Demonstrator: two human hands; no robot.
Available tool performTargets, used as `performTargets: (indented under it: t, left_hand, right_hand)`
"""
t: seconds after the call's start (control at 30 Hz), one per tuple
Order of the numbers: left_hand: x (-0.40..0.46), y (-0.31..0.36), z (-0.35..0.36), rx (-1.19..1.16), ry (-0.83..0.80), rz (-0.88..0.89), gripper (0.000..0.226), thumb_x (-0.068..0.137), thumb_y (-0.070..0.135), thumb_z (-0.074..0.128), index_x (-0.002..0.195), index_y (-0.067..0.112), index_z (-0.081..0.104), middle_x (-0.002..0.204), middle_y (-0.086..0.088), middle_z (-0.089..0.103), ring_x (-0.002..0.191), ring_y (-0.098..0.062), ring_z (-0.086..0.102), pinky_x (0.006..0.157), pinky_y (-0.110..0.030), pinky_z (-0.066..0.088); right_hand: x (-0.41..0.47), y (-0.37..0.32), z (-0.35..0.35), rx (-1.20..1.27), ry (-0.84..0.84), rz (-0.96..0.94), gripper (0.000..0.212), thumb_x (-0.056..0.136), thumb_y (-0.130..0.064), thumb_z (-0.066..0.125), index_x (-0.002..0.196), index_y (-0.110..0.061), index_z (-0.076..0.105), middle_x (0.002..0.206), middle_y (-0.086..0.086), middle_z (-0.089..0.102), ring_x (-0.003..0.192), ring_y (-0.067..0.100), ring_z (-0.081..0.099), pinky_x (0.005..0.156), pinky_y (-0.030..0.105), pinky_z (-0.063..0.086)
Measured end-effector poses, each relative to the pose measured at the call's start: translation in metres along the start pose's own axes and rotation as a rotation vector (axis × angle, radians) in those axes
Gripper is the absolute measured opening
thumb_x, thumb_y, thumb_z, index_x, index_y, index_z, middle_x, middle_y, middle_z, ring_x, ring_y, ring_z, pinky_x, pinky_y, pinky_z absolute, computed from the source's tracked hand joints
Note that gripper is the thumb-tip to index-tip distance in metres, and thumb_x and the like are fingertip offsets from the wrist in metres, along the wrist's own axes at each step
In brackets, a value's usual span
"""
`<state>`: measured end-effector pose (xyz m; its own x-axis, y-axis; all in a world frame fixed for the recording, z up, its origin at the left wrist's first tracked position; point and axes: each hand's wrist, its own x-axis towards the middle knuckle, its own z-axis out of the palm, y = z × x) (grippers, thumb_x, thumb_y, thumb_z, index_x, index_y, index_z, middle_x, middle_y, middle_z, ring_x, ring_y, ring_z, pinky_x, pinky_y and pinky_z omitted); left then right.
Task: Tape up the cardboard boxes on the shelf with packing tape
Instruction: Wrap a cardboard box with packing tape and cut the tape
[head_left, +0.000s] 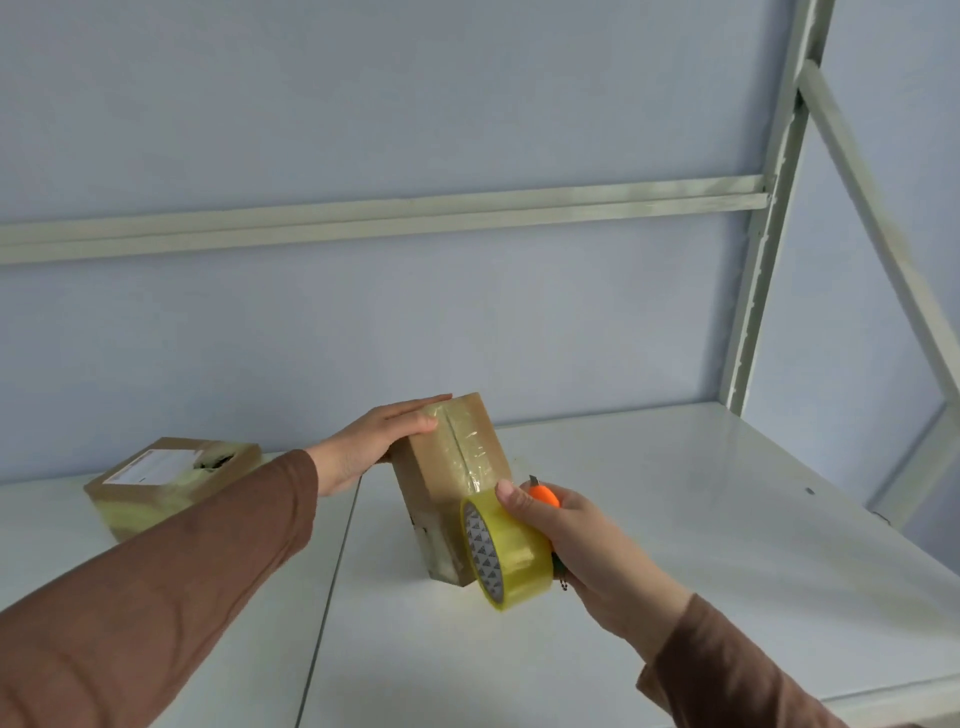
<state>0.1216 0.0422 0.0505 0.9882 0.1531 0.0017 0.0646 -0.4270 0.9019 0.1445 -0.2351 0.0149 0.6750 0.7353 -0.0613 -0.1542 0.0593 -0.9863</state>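
The left hand (376, 447) reached forward from a brown sleeve and lay flat against the upper left side of a tall cardboard box (449, 483), its fingers straight along the top edge and the thumb resting on the taped face. The right hand (582, 540) came in from the lower right, also in a brown sleeve, with its fingers curled round a roll of clear yellowish packing tape (506, 551); the roll touched the box's near lower corner, and the thumb pressed on the roll's outer face. The same hand held an orange utility knife (544, 493), whose short blade stuck up just behind the thumb. The box stood on end, tilted back a little, with a strip of glossy tape running down the seam of its front face. Most of the knife's handle was hidden inside the palm, and the fingers under the roll could not be seen. A second, flatter cardboard box (166, 483) lay well apart to the left, bearing a white label and wrinkled tape; the left forearm cut off its near corner. Both boxes sat on a white metal shelf (701, 509) with a seam between its panels, framed by pale grey uprights and a crossbar against a light blue wall.
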Motion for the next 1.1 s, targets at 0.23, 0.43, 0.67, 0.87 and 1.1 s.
performTargets:
  t: [0.23, 0.43, 0.67, 0.87, 1.1]
  left_hand:
    - [-0.006, -0.014, -0.002, 0.190, 0.241, 0.150, 0.039, 0.104, 0.030, 0.058, 0.141, 0.044, 0.058, 0.141, 0.016, 0.061, 0.127, 0.007, 0.055, 0.115, -0.022, 0.039]
    - [-0.003, -0.019, 0.003, 0.869, 0.277, 0.448, 0.051, 0.108, 0.013, 0.042, 0.156, 0.031, 0.041, 0.166, 0.007, 0.030, 0.155, -0.010, 0.019, 0.127, -0.034, 0.016]
    - [-0.007, -0.027, -0.021, 1.410, -0.102, 0.331, 0.094, 0.094, 0.079, 0.032, 0.162, 0.035, -0.015, 0.169, 0.002, -0.026, 0.150, -0.008, -0.035, 0.127, -0.039, -0.012]
    - [-0.007, -0.036, 0.001, 1.165, -0.125, 0.236, 0.130, 0.062, 0.105, 0.031, 0.165, 0.031, 0.000, 0.167, 0.018, -0.011, 0.148, 0.001, -0.032, 0.124, -0.029, -0.012]
    - [-0.007, -0.050, 0.003, 0.722, -0.052, 0.179, 0.080, 0.087, 0.062, 0.070, 0.155, 0.041, 0.035, 0.160, 0.021, 0.031, 0.141, 0.003, 0.023, 0.122, -0.039, 0.026]
  right_hand:
    - [0.004, 0.008, 0.007, -0.038, -0.038, -0.181, 0.054, 0.076, -0.061, 0.079, 0.105, -0.017, 0.071, 0.096, 0.012, 0.069, 0.089, 0.023, 0.058, 0.080, 0.039, 0.039]
    - [0.011, 0.016, 0.000, -0.047, -0.126, -0.312, 0.045, 0.083, -0.051, 0.075, 0.112, -0.016, 0.072, 0.102, 0.020, 0.067, 0.093, 0.018, 0.058, 0.085, 0.031, 0.042]
    - [0.038, 0.010, -0.004, -0.191, -0.119, -0.346, 0.033, 0.094, -0.037, 0.070, 0.091, -0.005, 0.061, 0.082, 0.006, 0.053, 0.079, 0.020, 0.046, 0.075, 0.035, 0.038]
    - [0.072, -0.008, 0.011, -0.177, 0.002, -0.308, 0.027, 0.097, -0.040, 0.066, 0.085, -0.018, 0.057, 0.068, -0.010, 0.053, 0.062, 0.007, 0.053, 0.059, 0.020, 0.043]
    - [0.086, -0.003, 0.021, -0.257, -0.028, -0.248, 0.016, 0.099, -0.030, 0.067, 0.092, -0.016, 0.062, 0.085, 0.005, 0.053, 0.081, 0.019, 0.047, 0.077, 0.036, 0.038]
